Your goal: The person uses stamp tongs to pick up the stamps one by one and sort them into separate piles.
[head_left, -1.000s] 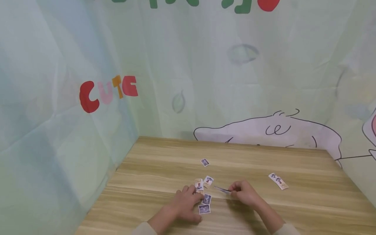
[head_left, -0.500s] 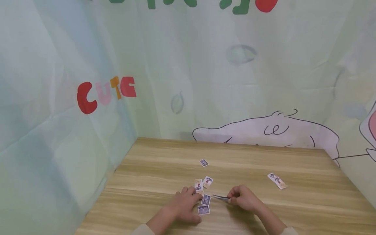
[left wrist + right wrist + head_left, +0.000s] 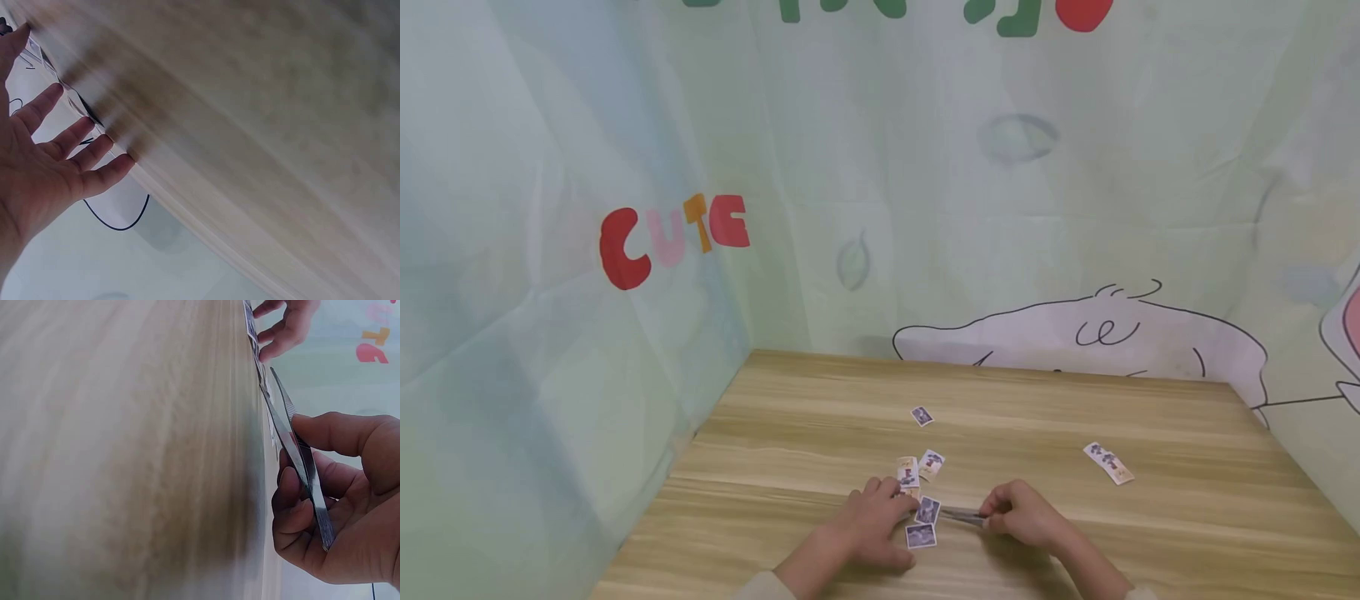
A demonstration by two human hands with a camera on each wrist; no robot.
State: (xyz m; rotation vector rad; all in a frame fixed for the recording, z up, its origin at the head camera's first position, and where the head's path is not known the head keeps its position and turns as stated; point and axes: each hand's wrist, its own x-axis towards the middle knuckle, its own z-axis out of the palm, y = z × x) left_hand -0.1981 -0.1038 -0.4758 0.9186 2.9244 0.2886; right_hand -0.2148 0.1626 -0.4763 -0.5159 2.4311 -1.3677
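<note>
In my right hand I hold metal tweezers between thumb and fingers, their two tips parted in the right wrist view. The tips reach the right edge of a small purple card; whether they touch it I cannot tell. My left hand lies to the left with fingers spread, its fingertips resting on the table and on the cards' edge. Another purple card lies just below, near the left thumb. Beyond the fingers, two cream picture cards lie side by side, partly over others.
A single small card lies farther back on the wooden table. To the right, two overlapping cards lie apart from the group. A printed curtain stands behind the table and along its left side.
The right hand has moved slightly down and toward me, bringing the tweezers' tips from beside the cream cards to the purple card's edge. My left hand stays in place.
</note>
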